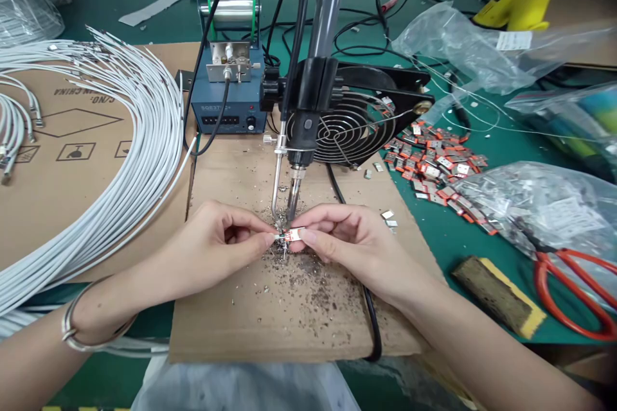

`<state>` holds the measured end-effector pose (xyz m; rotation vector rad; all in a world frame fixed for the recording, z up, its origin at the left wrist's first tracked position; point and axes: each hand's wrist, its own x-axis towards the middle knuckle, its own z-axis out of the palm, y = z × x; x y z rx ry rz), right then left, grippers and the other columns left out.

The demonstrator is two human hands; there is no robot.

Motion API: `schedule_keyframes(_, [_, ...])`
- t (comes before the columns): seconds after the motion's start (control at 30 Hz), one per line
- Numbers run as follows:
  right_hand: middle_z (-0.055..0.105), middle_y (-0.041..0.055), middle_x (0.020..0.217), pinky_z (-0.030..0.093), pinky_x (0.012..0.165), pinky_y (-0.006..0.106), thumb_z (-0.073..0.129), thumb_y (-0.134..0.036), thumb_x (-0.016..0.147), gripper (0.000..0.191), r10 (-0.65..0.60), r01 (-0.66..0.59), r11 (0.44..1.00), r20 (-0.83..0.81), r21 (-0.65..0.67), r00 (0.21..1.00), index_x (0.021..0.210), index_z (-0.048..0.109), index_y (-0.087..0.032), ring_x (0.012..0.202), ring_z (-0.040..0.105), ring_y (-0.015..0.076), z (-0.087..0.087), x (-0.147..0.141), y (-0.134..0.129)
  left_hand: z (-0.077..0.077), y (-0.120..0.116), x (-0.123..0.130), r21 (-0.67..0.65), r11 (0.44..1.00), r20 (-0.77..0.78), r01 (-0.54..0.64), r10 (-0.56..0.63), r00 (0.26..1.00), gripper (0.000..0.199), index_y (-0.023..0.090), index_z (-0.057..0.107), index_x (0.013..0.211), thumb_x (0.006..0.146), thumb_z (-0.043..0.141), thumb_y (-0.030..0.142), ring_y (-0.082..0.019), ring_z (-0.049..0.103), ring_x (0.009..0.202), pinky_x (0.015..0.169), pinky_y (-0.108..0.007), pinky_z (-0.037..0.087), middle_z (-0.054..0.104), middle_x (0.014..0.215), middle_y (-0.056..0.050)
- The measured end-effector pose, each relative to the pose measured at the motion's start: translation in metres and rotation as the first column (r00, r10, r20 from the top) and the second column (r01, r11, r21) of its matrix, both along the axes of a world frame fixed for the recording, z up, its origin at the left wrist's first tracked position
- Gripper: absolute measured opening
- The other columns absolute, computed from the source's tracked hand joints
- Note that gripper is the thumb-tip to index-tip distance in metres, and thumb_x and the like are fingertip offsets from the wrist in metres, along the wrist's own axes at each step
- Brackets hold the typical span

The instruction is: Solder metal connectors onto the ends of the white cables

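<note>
My left hand (236, 237) is closed in a pinch on what looks like a pale wire end (278, 237); most of it is hidden by the fingers. Between thumb and fingers, my right hand (344, 237) grips a small connector with a metal shell and orange part (293, 235). Wire and connector meet just under the soldering iron's tip (292, 196), which points down from its stand. A thin metal solder feed tube (277, 183) curves down beside the tip. Whether tip and connector touch, I cannot tell.
Solder crumbs litter the cardboard (216, 334). White cables (159, 160) lie bundled at left. Behind stand a blue solder feeder (207, 103), a solder spool (234, 8) and a fan (337, 131). On the right are orange connectors (434, 160), a sponge (496, 295) and red-handled scissors (542, 279).
</note>
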<state>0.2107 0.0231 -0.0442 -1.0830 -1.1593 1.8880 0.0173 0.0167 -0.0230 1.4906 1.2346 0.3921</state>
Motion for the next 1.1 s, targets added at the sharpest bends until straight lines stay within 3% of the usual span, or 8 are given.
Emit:
schedule_keyframes(0.27, [0.070,0.0001,0.064,0.049,0.050,0.015,0.070,-0.018,0.069,0.005,-0.014,0.012,1.000,0.056,0.022,0.998,0.073,0.067,-0.017,0.056,0.064,0.0075,0.001,-0.002,0.000,-0.001,0.001,0.001,-0.007,1.000,0.000,-0.001,0.001,1.000,0.025,0.014,0.071,0.082,0.080,0.053,0.030,-0.008,0.032,0.049,0.043,-0.020,0.024,0.044,0.052,0.003])
schedule_keyframes(0.57, [0.071,-0.0003,0.064,0.045,0.048,0.012,0.068,-0.016,0.070,0.003,0.006,-0.006,1.000,0.042,0.012,0.999,0.074,0.067,-0.017,0.056,0.063,0.0057,0.001,-0.001,-0.001,-0.002,0.000,0.000,-0.020,1.000,-0.024,0.004,-0.005,1.000,0.028,0.015,0.071,0.085,0.080,0.052,0.036,-0.010,0.037,0.052,0.045,-0.022,0.027,0.053,0.057,0.000])
schedule_keyframes(0.8, [0.070,0.0014,0.065,0.043,0.050,0.015,0.069,-0.021,0.069,0.008,0.028,-0.032,0.999,0.119,0.026,0.993,0.075,0.066,-0.015,0.057,0.061,0.0067,0.000,0.000,0.000,-0.001,-0.001,0.002,-0.076,0.997,-0.021,0.010,-0.012,1.000,0.027,0.012,0.069,0.081,0.081,0.053,0.034,-0.007,0.030,0.045,0.040,-0.019,0.023,0.041,0.050,0.005])
schedule_keyframes(0.93, [0.068,0.0019,0.062,0.040,0.047,0.016,0.071,-0.022,0.067,0.012,0.079,-0.090,0.994,0.150,0.066,0.985,0.074,0.064,-0.014,0.053,0.057,0.0068,0.005,0.005,-0.009,0.005,-0.011,0.003,-0.189,0.982,-0.003,0.006,-0.007,1.000,0.027,0.011,0.064,0.074,0.081,0.053,0.035,-0.005,0.036,0.041,0.038,-0.016,0.029,0.042,0.048,0.006])
schedule_keyframes(1.1, [0.068,0.0027,0.064,0.042,0.051,0.018,0.068,-0.025,0.071,0.012,0.065,-0.077,0.991,0.111,0.105,0.992,0.075,0.062,-0.015,0.056,0.058,0.0085,0.016,0.008,-0.032,0.017,-0.036,0.004,-0.142,0.990,0.020,0.012,-0.009,1.000,0.024,0.014,0.065,0.080,0.082,0.052,0.035,-0.005,0.043,0.044,0.037,-0.015,0.037,0.048,0.063,0.003])
